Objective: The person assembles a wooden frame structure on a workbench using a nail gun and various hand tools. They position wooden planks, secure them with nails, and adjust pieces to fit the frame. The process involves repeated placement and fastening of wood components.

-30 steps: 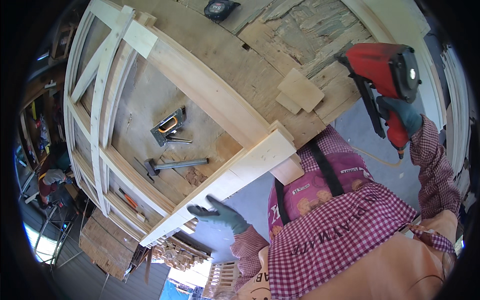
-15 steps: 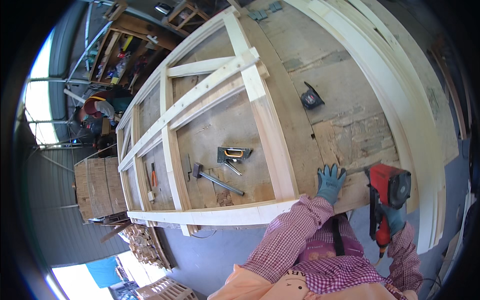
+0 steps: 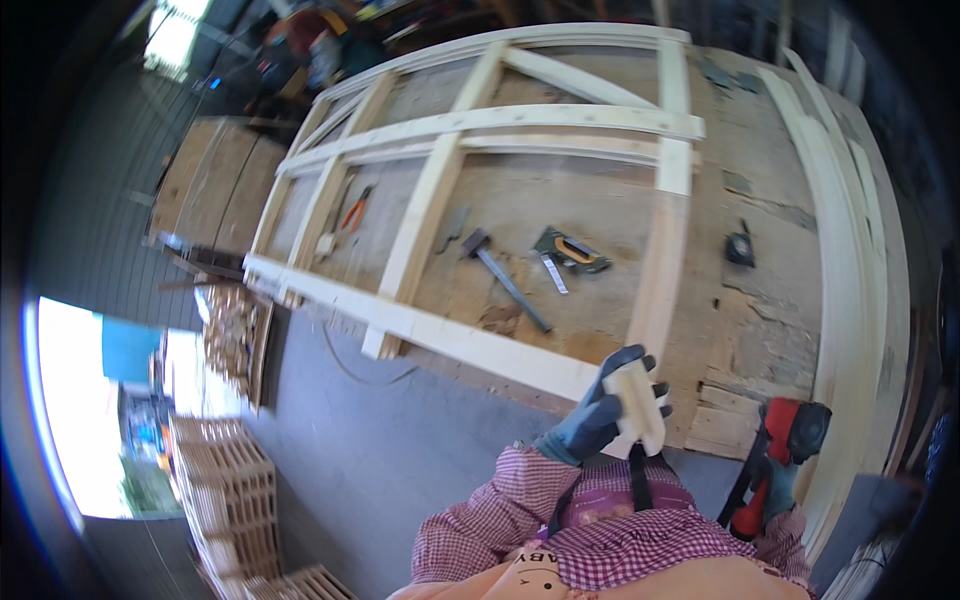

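My left hand (image 3: 588, 428), in a blue-grey work glove, grips a short pale wood block (image 3: 637, 408) near the close corner of the timber frame (image 3: 470, 342). Its fingers wrap round the block, which is tilted in front of my body. At the right, my gloved right hand (image 3: 780, 486) is closed round the handle of a red and black nail gun (image 3: 785, 425), beside the table's near edge. Inside the frame lie a hammer (image 3: 512, 290), a staple gun (image 3: 572, 250) and orange-handled pliers (image 3: 356, 208). A black tape measure (image 3: 740, 247) rests right of the frame.
Long pale boards (image 3: 850, 270) are stacked along the table's right side. Behind the frame's far left, a person (image 3: 310, 45) bends among clutter. A large carton (image 3: 215, 185), cut wood pieces (image 3: 235, 335) and stacked wooden pallets (image 3: 225, 490) stand to the left.
My left hand, spread flat on the table before, has come up toward my body and now holds the wood block. The nail gun remains in my right hand, lower and more tilted. The view has turned.
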### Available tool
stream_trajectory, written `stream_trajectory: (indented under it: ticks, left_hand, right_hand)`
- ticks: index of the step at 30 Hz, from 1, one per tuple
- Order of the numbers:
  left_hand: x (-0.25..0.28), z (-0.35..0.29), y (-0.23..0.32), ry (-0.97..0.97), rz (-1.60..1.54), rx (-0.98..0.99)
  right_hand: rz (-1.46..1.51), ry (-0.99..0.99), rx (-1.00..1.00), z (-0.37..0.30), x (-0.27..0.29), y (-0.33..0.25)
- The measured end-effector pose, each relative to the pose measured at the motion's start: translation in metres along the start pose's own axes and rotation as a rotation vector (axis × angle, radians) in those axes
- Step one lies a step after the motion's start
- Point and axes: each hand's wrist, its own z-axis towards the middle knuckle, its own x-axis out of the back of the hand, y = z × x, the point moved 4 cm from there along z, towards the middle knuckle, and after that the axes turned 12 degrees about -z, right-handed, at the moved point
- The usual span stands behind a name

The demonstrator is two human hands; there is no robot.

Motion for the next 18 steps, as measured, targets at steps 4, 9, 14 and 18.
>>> stream_trajectory:
  ticks: [4,9,14,18]
  left_hand:
    - [0.058,-0.143,0.073,0.034,-0.407,-0.22]
    - [0.132,-0.313,0.132,-0.233,-0.648,-0.541]
    - [0.18,-0.454,0.16,-0.256,-0.709,-0.768]
    - [0.211,-0.518,0.191,-0.315,-0.784,-0.857]
  right_hand:
    - [-0.079,0.018,0.124,-0.037,-0.024,-0.034]
    - [-0.188,0.028,0.293,-0.126,-0.09,-0.074]
    - [-0.31,-0.146,0.399,-0.21,-0.221,-0.098]
    - [-0.415,-0.391,0.445,-0.262,-0.35,-0.109]
